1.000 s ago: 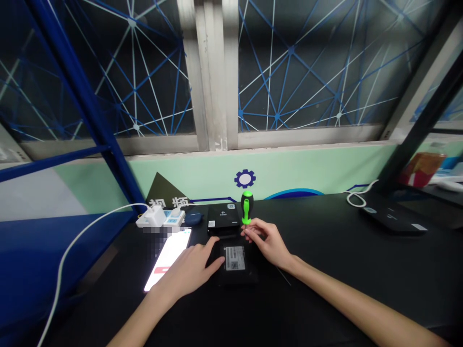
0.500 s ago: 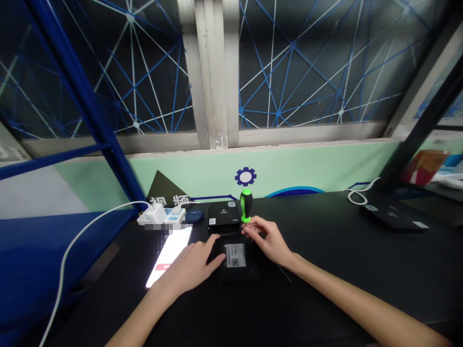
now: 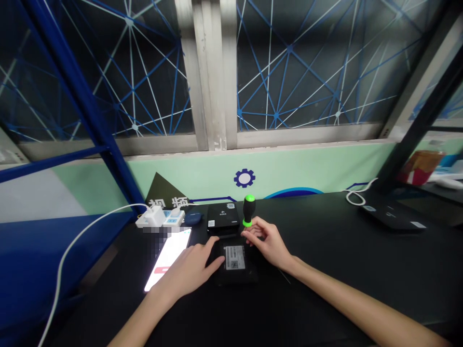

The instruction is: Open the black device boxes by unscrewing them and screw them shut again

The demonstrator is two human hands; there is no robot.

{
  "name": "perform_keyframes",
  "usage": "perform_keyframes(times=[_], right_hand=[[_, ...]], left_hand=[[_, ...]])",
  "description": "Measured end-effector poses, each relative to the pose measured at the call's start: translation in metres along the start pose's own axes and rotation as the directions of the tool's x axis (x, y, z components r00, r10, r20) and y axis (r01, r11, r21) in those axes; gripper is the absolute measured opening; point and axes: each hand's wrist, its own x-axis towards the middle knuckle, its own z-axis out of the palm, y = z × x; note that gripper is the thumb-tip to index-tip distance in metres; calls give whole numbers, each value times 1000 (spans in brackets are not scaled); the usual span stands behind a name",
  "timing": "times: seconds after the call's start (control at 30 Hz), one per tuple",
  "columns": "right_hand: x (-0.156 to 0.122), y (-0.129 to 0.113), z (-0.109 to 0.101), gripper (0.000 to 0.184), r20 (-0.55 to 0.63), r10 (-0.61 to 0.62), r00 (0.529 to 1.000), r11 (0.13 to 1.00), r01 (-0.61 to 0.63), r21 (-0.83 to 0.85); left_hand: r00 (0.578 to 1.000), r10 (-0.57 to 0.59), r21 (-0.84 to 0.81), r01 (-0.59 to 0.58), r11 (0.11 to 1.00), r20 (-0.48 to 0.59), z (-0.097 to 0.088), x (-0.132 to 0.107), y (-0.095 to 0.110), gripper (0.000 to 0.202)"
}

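A black box (image 3: 237, 275) with a white printed label (image 3: 235, 257) lies flat on the black table. Spread at its left side, my left hand (image 3: 198, 262) touches it with the thumb near the label and the index finger by the far left corner. At the far right corner, my right hand (image 3: 266, 241) pinches the thin shaft of a black and green screwdriver (image 3: 249, 211) just under its handle. The screwdriver stands nearly upright; its tip is hidden by the fingers and the dark box.
Behind the box sits another black box (image 3: 222, 217). A lit phone (image 3: 169, 260) lies left, near a white power strip (image 3: 144, 222) and a dark blue case (image 3: 193, 219). At the right are a flat black device (image 3: 392, 218) and white cable (image 3: 356, 197).
The screwdriver handle has turned, so its green side panel no longer shows, and it leans slightly differently. Both hands keep nearly the same places; the whole view has shifted a little.
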Motion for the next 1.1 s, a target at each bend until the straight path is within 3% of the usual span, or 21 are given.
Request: perform_keyframes(times=[0.13, 0.3, 0.57, 0.87, 1.1], right_hand=[[-2, -3, 0, 26, 57, -33, 998, 999, 34, -26], [-2, -2, -1, 25, 32, -95, 995, 992, 98, -85], [0, 3, 1, 25, -65, -42, 997, 998, 39, -45], [-1, 0, -1, 30, 45, -59, 997, 997, 60, -40], [-2, 0, 1, 27, -11, -71, 997, 995, 70, -63]], left_hand=[[1000, -1, -1, 1, 1000, -9, 1, 0, -1, 55], [1000, 4, 12, -4, 1000, -9, 2, 1, -1, 53], [1000, 5, 17, -5, 1000, -3, 2, 1, -2, 54], [1000, -4, 1, 4, 1000, -3, 1, 1, -1, 52], [1000, 7, -5, -7, 1000, -8, 4, 2, -3, 53]])
